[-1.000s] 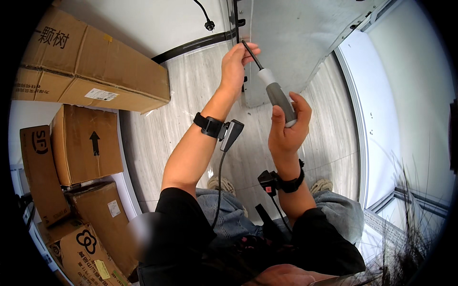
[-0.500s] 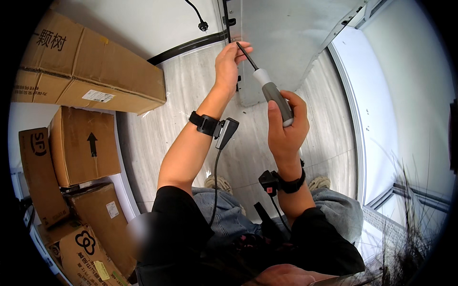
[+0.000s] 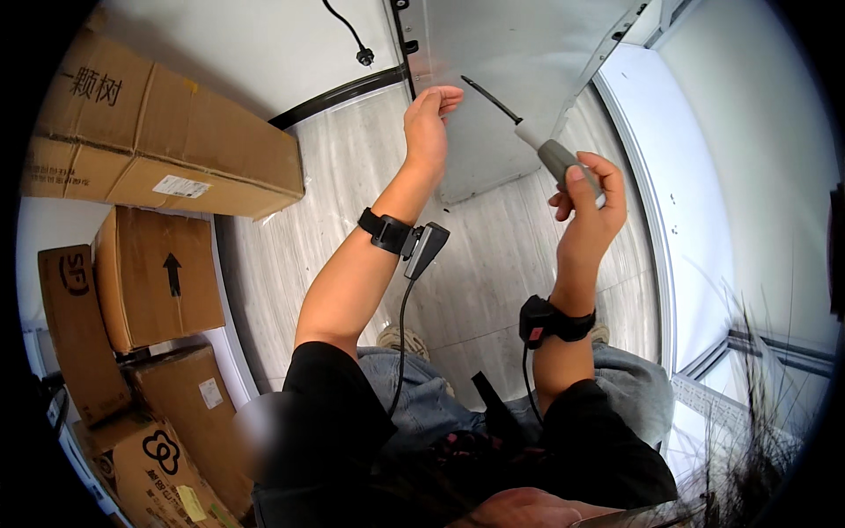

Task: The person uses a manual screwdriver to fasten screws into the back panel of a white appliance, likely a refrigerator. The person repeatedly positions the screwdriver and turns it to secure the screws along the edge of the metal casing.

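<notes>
My right hand (image 3: 591,198) is closed around the grey handle of a screwdriver (image 3: 563,163). Its dark shaft points up and to the left, with the tip apart from my left fingers and in front of a large grey metal panel (image 3: 510,57). My left hand (image 3: 427,128) is raised beside the panel's left edge, its fingers curled and pressed together. Whatever they may pinch is too small or hidden to make out. Along that edge sit small black fittings (image 3: 410,47).
Cardboard boxes (image 3: 167,273) are stacked at the left. A black cable with a plug (image 3: 364,56) hangs by the white wall at the back. At the right runs a white frame edge (image 3: 647,189). Wrist-worn devices (image 3: 428,250) trail cables over my lap.
My right hand has moved right with the screwdriver, drawing its tip away from my left fingers. My left hand has shifted slightly right and down.
</notes>
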`<state>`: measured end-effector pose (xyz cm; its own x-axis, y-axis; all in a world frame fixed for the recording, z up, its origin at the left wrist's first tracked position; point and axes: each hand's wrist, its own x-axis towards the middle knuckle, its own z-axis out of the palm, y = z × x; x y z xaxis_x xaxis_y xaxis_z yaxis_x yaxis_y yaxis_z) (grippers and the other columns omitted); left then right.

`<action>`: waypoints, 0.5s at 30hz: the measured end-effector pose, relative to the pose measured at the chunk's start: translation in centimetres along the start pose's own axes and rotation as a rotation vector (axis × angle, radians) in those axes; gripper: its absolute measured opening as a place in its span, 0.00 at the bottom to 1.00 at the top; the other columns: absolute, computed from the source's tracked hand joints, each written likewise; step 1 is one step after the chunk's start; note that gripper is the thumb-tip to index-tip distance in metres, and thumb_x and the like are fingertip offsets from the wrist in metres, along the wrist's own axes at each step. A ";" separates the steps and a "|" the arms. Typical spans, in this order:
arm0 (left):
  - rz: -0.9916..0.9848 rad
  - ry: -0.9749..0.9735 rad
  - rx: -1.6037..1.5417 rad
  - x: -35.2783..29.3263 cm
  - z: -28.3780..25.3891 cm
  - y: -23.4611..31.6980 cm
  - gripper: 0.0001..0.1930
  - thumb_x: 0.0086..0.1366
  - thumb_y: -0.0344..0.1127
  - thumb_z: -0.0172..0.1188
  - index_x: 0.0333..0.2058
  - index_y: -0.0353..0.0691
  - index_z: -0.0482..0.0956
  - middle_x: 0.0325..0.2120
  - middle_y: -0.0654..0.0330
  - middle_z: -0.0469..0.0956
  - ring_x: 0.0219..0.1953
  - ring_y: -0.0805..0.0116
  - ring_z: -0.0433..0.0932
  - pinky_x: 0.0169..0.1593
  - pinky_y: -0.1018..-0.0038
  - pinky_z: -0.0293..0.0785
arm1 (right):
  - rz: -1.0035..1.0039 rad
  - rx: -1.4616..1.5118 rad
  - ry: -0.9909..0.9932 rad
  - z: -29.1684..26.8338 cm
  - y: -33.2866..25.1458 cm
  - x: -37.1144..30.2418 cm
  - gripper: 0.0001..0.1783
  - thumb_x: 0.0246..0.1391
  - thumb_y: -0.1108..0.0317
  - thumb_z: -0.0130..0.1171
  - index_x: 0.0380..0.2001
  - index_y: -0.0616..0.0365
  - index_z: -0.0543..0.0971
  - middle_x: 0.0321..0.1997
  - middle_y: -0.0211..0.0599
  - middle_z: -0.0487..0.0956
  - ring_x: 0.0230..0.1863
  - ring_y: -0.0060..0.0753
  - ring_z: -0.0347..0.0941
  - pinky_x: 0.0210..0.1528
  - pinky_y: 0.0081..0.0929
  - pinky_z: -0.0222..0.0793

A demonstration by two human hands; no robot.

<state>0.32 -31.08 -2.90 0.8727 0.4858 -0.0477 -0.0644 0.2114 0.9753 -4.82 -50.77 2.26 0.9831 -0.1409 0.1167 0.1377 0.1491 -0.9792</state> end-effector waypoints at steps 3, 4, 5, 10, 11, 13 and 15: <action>-0.046 -0.057 -0.032 -0.3 2.3 -0.1 0.16 0.67 0.39 0.38 0.35 0.42 0.76 0.35 0.64 0.77 0.39 0.76 0.72 0.43 0.77 0.63 | -0.008 0.020 0.060 -2.6 -0.4 1.3 0.10 0.49 0.71 0.58 0.37 0.61 0.75 0.32 0.36 0.75 0.19 0.17 0.67 0.20 0.14 0.61; -0.064 -0.091 -0.027 -0.5 3.1 -0.4 0.15 0.67 0.39 0.39 0.35 0.41 0.76 0.35 0.64 0.77 0.39 0.75 0.72 0.43 0.76 0.64 | -0.018 0.033 0.079 -3.7 -0.3 1.5 0.10 0.49 0.71 0.59 0.37 0.61 0.75 0.33 0.36 0.75 0.18 0.17 0.66 0.20 0.14 0.61; -0.083 -0.130 -0.021 -0.7 3.9 -0.8 0.14 0.67 0.38 0.40 0.35 0.41 0.76 0.34 0.64 0.77 0.39 0.75 0.72 0.43 0.76 0.64 | -0.029 0.045 0.103 -4.8 0.0 1.7 0.11 0.49 0.71 0.59 0.37 0.62 0.75 0.33 0.36 0.75 0.18 0.17 0.66 0.20 0.14 0.61; -0.240 -0.311 0.046 -2.3 11.1 -4.6 0.10 0.66 0.37 0.46 0.36 0.41 0.75 0.33 0.62 0.77 0.36 0.74 0.74 0.41 0.76 0.67 | 0.012 0.074 0.225 -11.7 1.1 3.2 0.11 0.49 0.70 0.60 0.37 0.59 0.75 0.33 0.36 0.76 0.18 0.18 0.67 0.19 0.15 0.61; -0.287 -0.346 0.058 -2.8 13.5 -6.2 0.10 0.66 0.37 0.46 0.36 0.41 0.75 0.33 0.62 0.77 0.36 0.74 0.74 0.41 0.76 0.67 | 0.018 0.068 0.257 -13.9 1.8 3.8 0.11 0.50 0.70 0.60 0.37 0.59 0.75 0.33 0.35 0.75 0.17 0.18 0.67 0.18 0.15 0.60; -0.375 -0.409 0.092 -4.2 17.8 -9.1 0.10 0.66 0.38 0.47 0.36 0.41 0.75 0.33 0.63 0.77 0.36 0.74 0.74 0.41 0.76 0.67 | 0.029 0.084 0.320 -18.2 3.2 4.4 0.10 0.50 0.70 0.60 0.36 0.58 0.75 0.33 0.35 0.75 0.17 0.17 0.66 0.17 0.15 0.60; -0.435 -0.495 0.129 -5.6 22.3 -12.3 0.10 0.65 0.38 0.48 0.36 0.40 0.75 0.32 0.63 0.77 0.35 0.74 0.74 0.40 0.76 0.68 | 0.050 0.113 0.441 -22.1 4.1 4.4 0.09 0.50 0.70 0.60 0.36 0.59 0.75 0.32 0.35 0.75 0.16 0.17 0.66 0.18 0.15 0.61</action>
<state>7.07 -55.31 -9.77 0.9271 -0.0736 -0.3674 0.3747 0.1824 0.9090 -2.57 -72.42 -4.88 0.8468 -0.5307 -0.0358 0.1279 0.2685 -0.9548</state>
